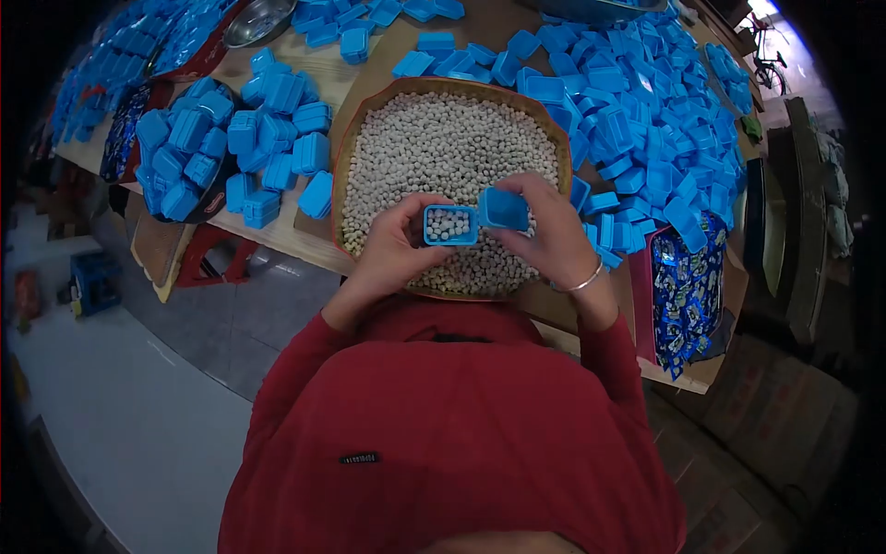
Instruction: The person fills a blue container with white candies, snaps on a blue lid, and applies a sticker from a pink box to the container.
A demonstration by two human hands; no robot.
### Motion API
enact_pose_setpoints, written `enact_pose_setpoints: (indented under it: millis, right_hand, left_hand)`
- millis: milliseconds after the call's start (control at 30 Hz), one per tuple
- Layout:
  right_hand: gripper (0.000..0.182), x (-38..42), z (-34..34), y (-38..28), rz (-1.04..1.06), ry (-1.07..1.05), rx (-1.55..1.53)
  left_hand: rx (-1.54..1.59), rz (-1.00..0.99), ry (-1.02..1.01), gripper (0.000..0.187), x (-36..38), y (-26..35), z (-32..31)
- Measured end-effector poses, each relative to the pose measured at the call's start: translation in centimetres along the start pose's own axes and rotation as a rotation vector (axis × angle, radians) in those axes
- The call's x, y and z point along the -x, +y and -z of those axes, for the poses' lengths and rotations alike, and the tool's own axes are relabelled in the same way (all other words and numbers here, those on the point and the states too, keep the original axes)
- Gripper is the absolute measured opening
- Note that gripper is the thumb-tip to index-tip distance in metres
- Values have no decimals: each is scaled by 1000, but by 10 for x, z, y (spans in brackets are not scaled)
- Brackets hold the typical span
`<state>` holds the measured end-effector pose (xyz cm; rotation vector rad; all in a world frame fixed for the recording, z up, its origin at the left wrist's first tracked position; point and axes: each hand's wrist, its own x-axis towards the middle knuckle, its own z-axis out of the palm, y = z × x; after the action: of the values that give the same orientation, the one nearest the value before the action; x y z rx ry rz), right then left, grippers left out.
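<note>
curled left hand near right hand

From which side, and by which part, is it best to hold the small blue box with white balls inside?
Probably by the opposite outer walls of the small blue box, coming from the left, as the left hand does. Its open side faces the camera, showing the white balls, so leave that clear; its right side is near the other blue box in the right hand.

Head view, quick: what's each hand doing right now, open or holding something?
Left hand: closed, holding a blue tub with pale balls inside.
Right hand: closed, holding an empty-looking tub, also blue.
</note>
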<state>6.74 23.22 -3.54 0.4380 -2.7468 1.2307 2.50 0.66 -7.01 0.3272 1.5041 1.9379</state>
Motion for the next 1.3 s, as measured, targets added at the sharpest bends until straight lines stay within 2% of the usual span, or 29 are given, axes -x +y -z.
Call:
enact_pose_setpoints:
  millis: [33, 167, 467, 633, 733, 833, 1033, 1233, 1300]
  right_hand:
    - [42, -1, 1, -13, 23, 4, -114]
    - [41, 2, -8, -38, 61, -66, -36]
    - [40, 10, -9, -40, 133, 106, -55]
    - [38, 12, -8, -41, 182, 98, 59]
    - [36, 10, -5, -42, 215, 75, 78]
    - [35, 9, 5, -46, 223, 30, 46]
    - [35, 9, 9, -46, 307, 47, 85]
    - [36, 9, 14, -53, 331, 95, 65]
    - [35, 10, 15, -54, 323, 97, 56]
  left_hand:
    - [-7, 17, 1, 49, 0, 2, -2]
    - [-142, -36, 31, 51, -1, 6, -9]
    - [-403, -157, 94, 45, 2, 25, -17]
    - [-460, -147, 70, 42, 1, 26, -19]
    - [-511, -219, 59, 41, 1, 28, -22]
    - [-518, -216, 36, 40, 3, 34, -23]
    - [-526, -369, 70, 43, -1, 33, -24]
    - [-504, -334, 27, 43, 2, 51, -26]
    - [-432, -261, -12, 43, 1, 52, -26]
